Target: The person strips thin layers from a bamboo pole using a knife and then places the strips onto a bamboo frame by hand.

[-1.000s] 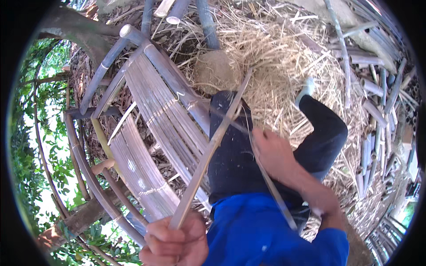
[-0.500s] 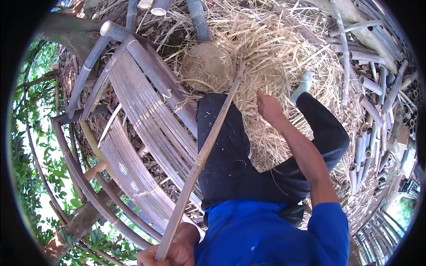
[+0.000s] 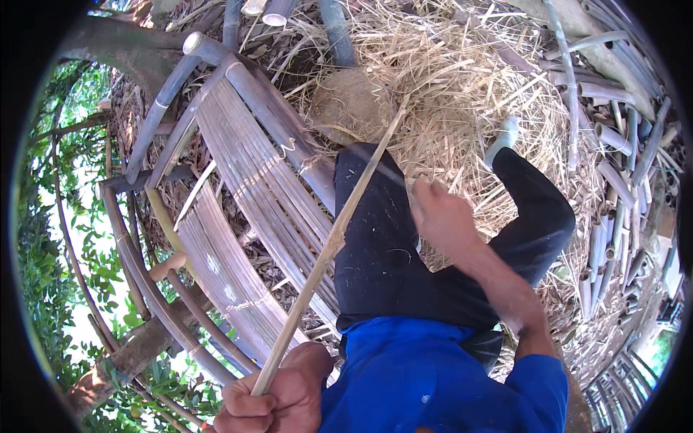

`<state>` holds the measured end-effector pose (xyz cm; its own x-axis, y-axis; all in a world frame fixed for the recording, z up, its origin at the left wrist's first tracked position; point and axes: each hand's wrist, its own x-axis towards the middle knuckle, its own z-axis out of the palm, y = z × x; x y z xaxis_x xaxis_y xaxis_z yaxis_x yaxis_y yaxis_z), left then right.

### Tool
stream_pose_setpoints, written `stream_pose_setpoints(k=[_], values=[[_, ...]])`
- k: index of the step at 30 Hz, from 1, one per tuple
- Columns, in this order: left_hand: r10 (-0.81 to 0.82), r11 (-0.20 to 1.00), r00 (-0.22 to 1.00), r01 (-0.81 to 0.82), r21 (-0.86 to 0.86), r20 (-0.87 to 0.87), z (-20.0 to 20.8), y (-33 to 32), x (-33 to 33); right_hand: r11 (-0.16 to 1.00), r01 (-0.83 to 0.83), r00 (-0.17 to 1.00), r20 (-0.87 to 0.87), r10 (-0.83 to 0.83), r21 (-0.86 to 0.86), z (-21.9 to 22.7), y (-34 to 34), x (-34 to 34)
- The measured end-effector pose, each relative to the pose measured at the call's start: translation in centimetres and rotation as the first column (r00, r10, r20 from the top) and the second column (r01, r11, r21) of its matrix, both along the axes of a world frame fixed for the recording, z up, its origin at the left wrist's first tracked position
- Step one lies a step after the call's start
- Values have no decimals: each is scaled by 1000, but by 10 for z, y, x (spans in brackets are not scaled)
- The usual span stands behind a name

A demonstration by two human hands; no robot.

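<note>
From afar, I see the left hand [image 3: 273, 400] clench the lower end of a bamboo strip [image 3: 333, 243] slanting from lower left to upper centre. The right hand [image 3: 446, 218] blurs near centre; its fingers' hold I cannot tell. Splitting looks done; what remains is unclear.

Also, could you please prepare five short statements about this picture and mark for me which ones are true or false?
1. The left hand grips the lower end of a long pale strip. True.
2. The right hand grips the same strip. False: it is apart from the strip; it is too blurred to tell what it holds.
3. The slatted bamboo bench is on the person's right. False: it is on the left.
4. Loose straw-like pieces lie on the ground beyond the knees. True.
5. The person's shirt is red. False: it is blue.
</note>
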<state>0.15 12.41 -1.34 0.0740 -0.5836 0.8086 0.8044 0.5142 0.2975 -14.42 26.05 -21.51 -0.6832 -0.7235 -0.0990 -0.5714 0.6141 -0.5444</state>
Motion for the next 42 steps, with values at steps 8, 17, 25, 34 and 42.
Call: stream_pose_setpoints(k=[8, 17, 25, 34, 42], values=[[147, 979, 988, -152, 133, 44, -1, 15, 0, 908, -214, 971, -177, 159, -361, 108, 9, 84], [-323, 939, 946, 323, 119, -19, -1, 7, 30, 959, -121, 993, -45, 113, -258, 101, 9, 74], [-438, 899, 899, 438, -25, 7, 0, 4, 26, 976, -99, 994, -65, 88, -194, 124, 13, 87], [-330, 944, 942, 329, 29, 60, -10, 15, 33, 964, -156, 976, -183, 117, -215, 105, 4, 84], [-244, 969, 962, 235, 81, 125, -26, 19, 33, 985, -122, 979, -180, 99, -122, 113, 12, 91]])
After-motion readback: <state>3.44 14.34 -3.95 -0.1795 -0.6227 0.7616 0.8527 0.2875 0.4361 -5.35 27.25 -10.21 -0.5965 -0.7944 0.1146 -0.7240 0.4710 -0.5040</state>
